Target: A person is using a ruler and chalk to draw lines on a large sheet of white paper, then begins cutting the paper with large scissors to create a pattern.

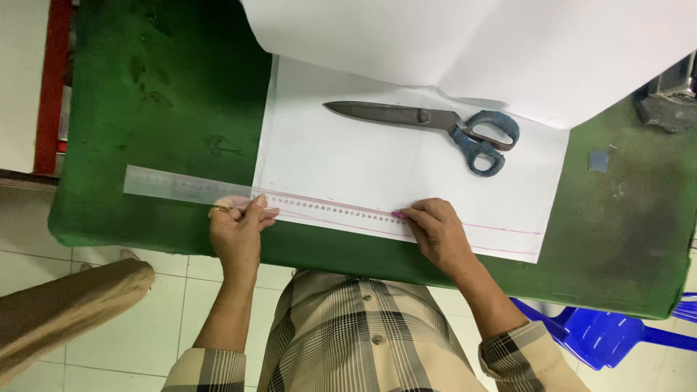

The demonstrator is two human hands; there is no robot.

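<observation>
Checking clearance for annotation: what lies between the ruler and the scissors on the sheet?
Head view: only bare white fabric lies between the clear ruler and the scissors; nothing else rests in that stretch.

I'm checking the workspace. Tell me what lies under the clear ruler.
Under the clear ruler lie the white fabric with pink lines and, at its left end, the green table. The left hand and right hand cover small parts of it.
</observation>
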